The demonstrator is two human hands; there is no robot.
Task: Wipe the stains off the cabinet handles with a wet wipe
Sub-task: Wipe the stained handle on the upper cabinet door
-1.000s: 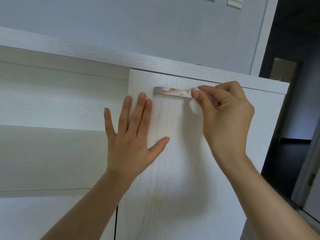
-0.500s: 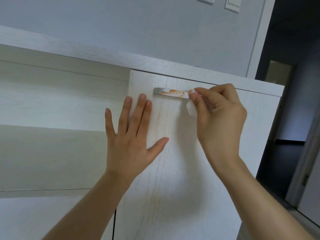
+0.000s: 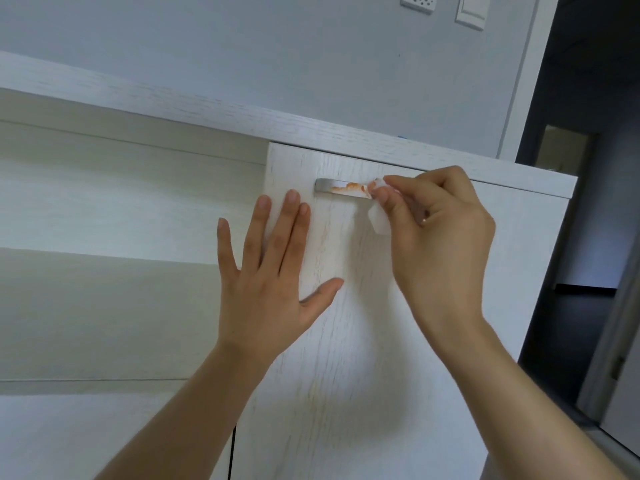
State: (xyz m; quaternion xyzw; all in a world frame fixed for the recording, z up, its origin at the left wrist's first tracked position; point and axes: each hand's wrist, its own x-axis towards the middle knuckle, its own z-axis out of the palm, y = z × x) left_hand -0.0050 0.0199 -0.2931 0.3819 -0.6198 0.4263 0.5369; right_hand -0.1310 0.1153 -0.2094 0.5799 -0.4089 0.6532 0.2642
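Head view looks up at a white cabinet door (image 3: 346, 358) with a metal handle (image 3: 341, 191) near its top edge. Orange stains (image 3: 348, 188) smear the handle's middle and right part. The right hand (image 3: 440, 237) pinches a white wet wipe (image 3: 377, 216) between thumb and curled fingers (image 3: 398, 183), pressing it against the handle's right end; the wipe's loose end hangs below. The left hand (image 3: 270, 282) lies flat on the door's left edge, fingers straight and spread, just below the handle's left end.

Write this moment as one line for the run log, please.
left hand: flat on cabinet door | right hand: pinches wet wipe on handle | orange stain: remains
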